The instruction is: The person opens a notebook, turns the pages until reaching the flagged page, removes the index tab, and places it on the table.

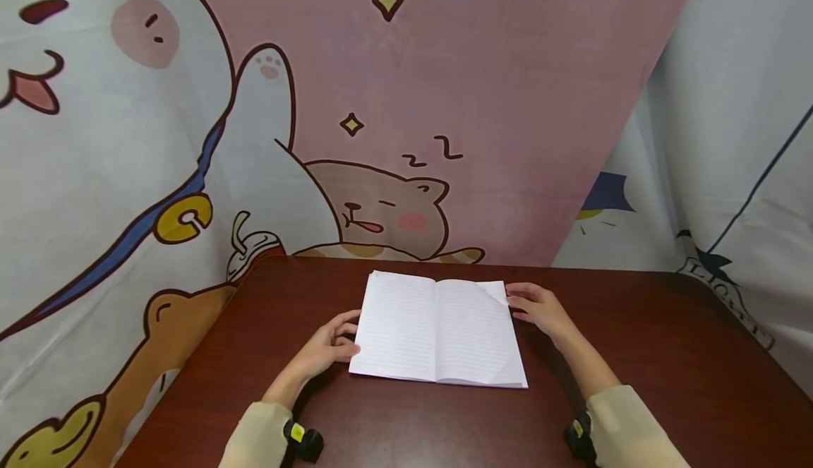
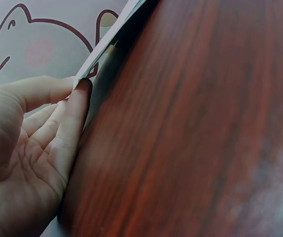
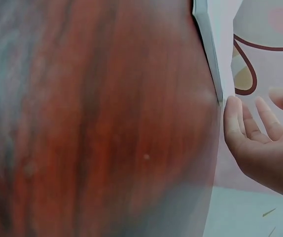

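An open lined notebook point(image 1: 438, 330) lies on the table with its blank pages facing up and its centre fold running toward me. My left hand point(image 1: 324, 348) pinches its left edge; in the left wrist view the thumb is on top and a finger is underneath the notebook point(image 2: 113, 34), whose edge is a little raised there. At the upper right edge is my right hand point(image 1: 540, 309), fingers loosely bent. In the right wrist view a fingertip of that hand point(image 3: 265, 143) comes right up to the corner of the notebook point(image 3: 215, 42).
The dark reddish-brown wooden table point(image 1: 635, 355) reaches back to a cloth backdrop point(image 1: 508, 101) with cartoon animals on pink and white. Both forearms come in from the front, in cream sleeves point(image 1: 257, 436), with a small black camera point(image 1: 308, 443) on the left wrist and another on the right.
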The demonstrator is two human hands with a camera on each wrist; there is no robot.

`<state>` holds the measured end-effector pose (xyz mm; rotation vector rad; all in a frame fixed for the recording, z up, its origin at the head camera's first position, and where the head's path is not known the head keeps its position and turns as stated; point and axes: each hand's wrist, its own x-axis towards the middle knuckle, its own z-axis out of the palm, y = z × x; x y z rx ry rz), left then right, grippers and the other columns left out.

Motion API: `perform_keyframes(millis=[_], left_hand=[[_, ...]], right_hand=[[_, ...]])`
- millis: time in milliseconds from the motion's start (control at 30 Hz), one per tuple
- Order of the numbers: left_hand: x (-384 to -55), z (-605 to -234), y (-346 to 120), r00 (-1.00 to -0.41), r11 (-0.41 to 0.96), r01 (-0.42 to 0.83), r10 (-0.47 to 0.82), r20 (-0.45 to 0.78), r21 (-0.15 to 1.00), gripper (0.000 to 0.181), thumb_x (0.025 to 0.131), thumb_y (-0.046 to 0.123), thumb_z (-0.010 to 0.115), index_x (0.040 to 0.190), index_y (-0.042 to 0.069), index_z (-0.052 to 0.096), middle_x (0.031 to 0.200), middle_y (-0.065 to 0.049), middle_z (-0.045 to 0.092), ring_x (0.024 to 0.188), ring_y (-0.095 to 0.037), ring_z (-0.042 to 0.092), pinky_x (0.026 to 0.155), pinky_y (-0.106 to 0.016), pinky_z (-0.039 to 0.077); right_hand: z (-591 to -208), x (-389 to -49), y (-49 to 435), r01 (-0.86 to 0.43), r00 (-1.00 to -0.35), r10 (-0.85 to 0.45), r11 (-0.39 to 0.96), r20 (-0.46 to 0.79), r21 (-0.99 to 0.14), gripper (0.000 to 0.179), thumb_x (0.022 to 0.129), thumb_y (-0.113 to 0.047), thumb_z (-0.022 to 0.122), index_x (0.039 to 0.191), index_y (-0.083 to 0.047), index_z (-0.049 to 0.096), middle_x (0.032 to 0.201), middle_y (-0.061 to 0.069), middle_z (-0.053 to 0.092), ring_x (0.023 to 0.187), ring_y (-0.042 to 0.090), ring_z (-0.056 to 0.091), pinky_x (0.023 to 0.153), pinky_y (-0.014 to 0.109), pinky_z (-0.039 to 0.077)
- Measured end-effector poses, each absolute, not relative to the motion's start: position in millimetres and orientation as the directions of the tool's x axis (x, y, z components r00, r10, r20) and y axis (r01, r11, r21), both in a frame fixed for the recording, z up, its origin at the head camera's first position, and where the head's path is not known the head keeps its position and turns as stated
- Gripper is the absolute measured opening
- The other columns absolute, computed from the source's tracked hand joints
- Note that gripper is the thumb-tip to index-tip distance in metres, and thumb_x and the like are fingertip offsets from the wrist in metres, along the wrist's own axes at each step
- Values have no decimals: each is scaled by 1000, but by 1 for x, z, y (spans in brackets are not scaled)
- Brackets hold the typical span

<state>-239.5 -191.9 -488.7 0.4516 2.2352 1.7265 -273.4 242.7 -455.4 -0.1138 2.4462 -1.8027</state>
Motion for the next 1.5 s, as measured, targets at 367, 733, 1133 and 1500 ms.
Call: perform_keyframes(millis=[367,733,1133,1500], left_hand=[[-239,-489,-191,-910,219,70,414,-28,973,71,91,3,68,152,-1,31,128,-33,56,88,-14,63,75,-29,58],[-241,-487,-192,-912,228,70,410,-30,971,71,92,5,68,152,0,32,128,-32,57,89,-15,63,75,-29,58],[-239,-488,-191,-914,234,62,403,-39,970,70,91,4,68,152,0,33,127,-32,57,89,-14,63,75,-29,58],[-240,-489,-192,-914,232,65,404,-35,971,70,91,3,68,152,-1,33,127,-32,57,88,-14,64,74,-29,58]], right_hand=[[-458,-271,245,55,-986,-129,359,-108,-932,44,102,-13,54,138,11,46,140,33,51,121,36,60,94,41,56],[-457,-272,243,54,-993,-80,306,-82,-950,43,101,-15,58,135,11,50,135,30,57,108,16,65,93,40,57],[-460,-275,242,2,-999,-39,401,-20,-916,42,100,-17,60,133,9,54,127,27,64,100,2,63,92,30,55],[-459,-275,239,23,-996,-67,365,-50,-931,45,103,-12,54,139,12,44,136,33,56,121,33,61,101,45,52]])
